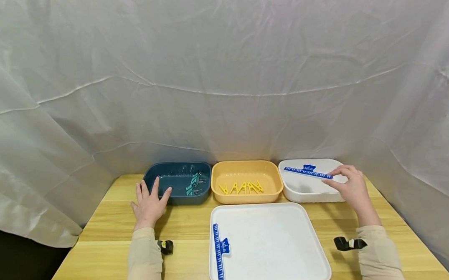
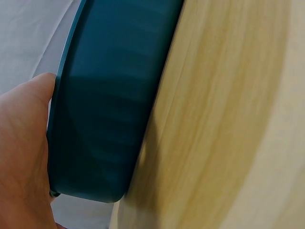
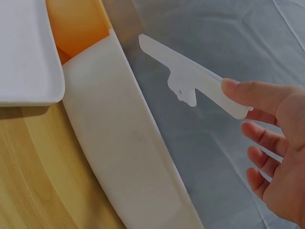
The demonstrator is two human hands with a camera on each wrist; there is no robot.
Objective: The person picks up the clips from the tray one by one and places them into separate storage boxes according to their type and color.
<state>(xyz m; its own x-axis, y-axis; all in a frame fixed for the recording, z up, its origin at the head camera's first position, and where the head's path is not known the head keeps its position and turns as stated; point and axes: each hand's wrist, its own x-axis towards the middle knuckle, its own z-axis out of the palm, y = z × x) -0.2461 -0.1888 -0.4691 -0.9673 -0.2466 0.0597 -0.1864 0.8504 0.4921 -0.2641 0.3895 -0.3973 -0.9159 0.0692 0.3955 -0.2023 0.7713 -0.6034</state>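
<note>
My right hand [image 1: 352,186] pinches one end of a long blue-and-white clip [image 1: 308,172] between thumb and fingers, above the white bin [image 1: 313,198]. In the right wrist view the clip's white side [image 3: 186,71] faces the camera, clear of the bin's rim. My left hand [image 1: 151,205] lies with spread fingers at the left side of the dark teal bin [image 1: 182,200]; in the left wrist view its thumb [image 2: 40,88] is right at the rim. Inside that bin are several teal clips [image 1: 193,184] with metal wires. A second long blue clip [image 1: 218,253] lies along the left side of the white tray [image 1: 270,246].
Between the other two bins stands a yellow bin [image 1: 246,199] with several yellow clothespins [image 1: 243,187]. All three bins form a row at the back of the wooden table [image 1: 188,258], behind the tray. A pale curtain [image 1: 221,73] hangs behind and at both sides.
</note>
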